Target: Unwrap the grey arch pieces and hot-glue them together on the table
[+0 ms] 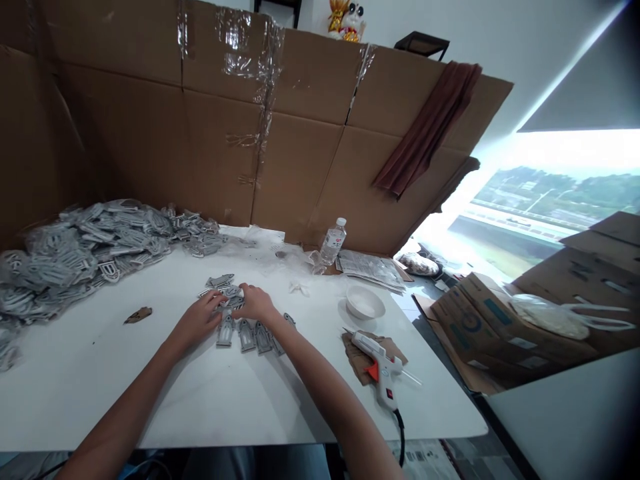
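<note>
On the white table, my left hand (203, 317) has its fingers curled at the edge of a small cluster of flat grey plastic pieces (225, 291). Opposite it, my right hand (257, 305) grips at the same cluster with thumb and index finger; the exact piece is partly hidden by the fingers. Just below both hands, several grey pieces with pointed tops lie side by side in a row, among them a grey piece (247, 336) under my right wrist. The right forearm covers part of the row's right end.
A big heap of bagged grey pieces (100, 243) fills the back left. At right are a white bowl (365, 303) and a glue gun (379, 363) on brown cardboard. A water bottle (333, 242) stands before the cardboard wall (215, 147). A brown scrap (139, 315) lies left.
</note>
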The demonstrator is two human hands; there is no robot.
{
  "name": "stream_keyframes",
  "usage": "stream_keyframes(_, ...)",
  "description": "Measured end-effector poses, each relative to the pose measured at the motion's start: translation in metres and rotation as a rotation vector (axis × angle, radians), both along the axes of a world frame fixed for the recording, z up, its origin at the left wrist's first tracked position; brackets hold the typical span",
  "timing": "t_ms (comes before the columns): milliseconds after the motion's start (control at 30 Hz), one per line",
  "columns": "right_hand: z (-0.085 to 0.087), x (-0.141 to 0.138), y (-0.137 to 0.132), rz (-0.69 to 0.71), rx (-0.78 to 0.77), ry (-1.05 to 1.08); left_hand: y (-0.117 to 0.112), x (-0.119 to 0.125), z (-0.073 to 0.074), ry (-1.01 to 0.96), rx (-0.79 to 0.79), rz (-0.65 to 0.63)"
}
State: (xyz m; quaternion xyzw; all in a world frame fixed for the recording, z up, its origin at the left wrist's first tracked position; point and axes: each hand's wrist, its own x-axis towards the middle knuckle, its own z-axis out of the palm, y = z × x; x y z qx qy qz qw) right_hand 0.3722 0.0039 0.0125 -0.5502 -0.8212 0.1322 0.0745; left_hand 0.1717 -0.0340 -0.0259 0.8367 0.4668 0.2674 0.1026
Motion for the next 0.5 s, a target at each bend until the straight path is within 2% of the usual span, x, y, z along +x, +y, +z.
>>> stream_keyframes(200, -0.001, 0.022, 0.003, -0.063, -0.035, -0.020, -0.002, 0.000, 0.000, 0.006, -0.005, -0.002)
stream_keyframes(367, -0.005, 0.009, 0.002, -0.035, -0.146, -0.012, -0.003, 0.000, -0.001, -0.001, -0.027, 0.014)
stream_keyframes(500, -0.004, -0.001, 0.010, -0.072, -0.218, 0.013, -0.001, -0.001, -0.003, 0.001, 0.008, -0.046)
